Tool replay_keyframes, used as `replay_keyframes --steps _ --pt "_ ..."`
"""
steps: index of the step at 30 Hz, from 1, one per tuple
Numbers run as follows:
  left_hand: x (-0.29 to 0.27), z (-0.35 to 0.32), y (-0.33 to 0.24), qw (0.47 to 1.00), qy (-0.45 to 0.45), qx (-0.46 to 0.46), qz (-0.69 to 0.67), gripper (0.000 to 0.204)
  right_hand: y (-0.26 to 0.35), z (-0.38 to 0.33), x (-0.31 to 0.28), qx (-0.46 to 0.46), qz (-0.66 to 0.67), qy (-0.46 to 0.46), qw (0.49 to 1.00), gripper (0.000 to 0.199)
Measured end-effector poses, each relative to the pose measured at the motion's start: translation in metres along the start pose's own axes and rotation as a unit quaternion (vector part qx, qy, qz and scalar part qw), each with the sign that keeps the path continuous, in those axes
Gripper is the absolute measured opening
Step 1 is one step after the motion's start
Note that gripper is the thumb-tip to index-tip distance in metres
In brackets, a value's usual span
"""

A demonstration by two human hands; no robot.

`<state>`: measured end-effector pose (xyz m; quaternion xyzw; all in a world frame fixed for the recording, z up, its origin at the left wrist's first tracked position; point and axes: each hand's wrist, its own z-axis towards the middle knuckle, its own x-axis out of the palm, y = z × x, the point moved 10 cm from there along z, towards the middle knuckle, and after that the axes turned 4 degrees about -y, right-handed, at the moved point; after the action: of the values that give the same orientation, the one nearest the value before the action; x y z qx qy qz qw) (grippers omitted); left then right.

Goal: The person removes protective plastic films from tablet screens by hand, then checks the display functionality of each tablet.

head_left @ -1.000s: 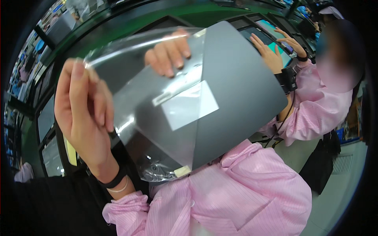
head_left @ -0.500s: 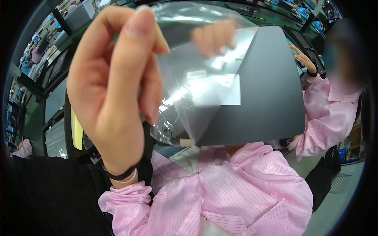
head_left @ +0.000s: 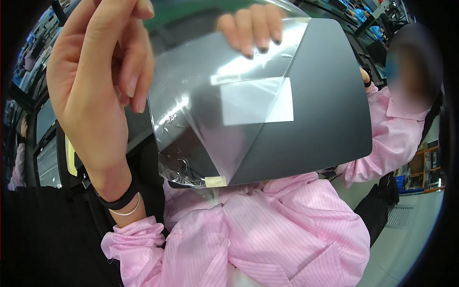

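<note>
A dark grey flat panel (head_left: pixel 330 100) with rounded corners is held up in front of me. Clear plastic film (head_left: pixel 167 115) lies over its left part and runs in a diagonal edge from top to bottom. Raised at the left, my left hand (head_left: pixel 105 67) pinches the film near the top of the picture; its fingertips are partly cut off. The fingers of my right hand (head_left: pixel 252 29) curl over the panel's top edge and show through the film; the rest of that hand is hidden. A white rectangular label (head_left: pixel 279 100) is partly under the film. A pale yellow tab (head_left: pixel 216 182) sits at its lower corner.
A co-worker in a pink striped sleeve (head_left: pixel 389 143) is close by on the right. Dark framed trays (head_left: pixel 48 143) stand on the left, beside a yellow strip (head_left: pixel 71 157). Shelves (head_left: pixel 425 165) are visible at the far right.
My left hand has moved left and slightly up, drawing the film wider. The panel has tilted a little. The co-worker's hand has slipped mostly behind the panel.
</note>
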<state>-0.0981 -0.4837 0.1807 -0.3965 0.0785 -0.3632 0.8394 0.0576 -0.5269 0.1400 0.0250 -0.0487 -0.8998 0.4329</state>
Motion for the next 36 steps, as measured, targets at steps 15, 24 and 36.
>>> replay_keyframes --steps 15,24,36 --pt "0.059 -0.058 -0.082 0.916 0.318 0.241 0.05 0.017 0.046 0.012 -0.027 0.046 -0.232 -0.258 0.937 0.072" --pt "0.042 -0.046 0.042 0.922 0.247 -0.287 -0.076 0.074 0.026 0.051 0.033 -0.047 -0.534 -0.322 0.78 0.06" --pt "0.0 -0.006 -0.095 0.968 0.03 0.133 0.211 0.016 -0.003 0.094 0.072 -0.08 -0.767 -0.143 0.621 0.035"
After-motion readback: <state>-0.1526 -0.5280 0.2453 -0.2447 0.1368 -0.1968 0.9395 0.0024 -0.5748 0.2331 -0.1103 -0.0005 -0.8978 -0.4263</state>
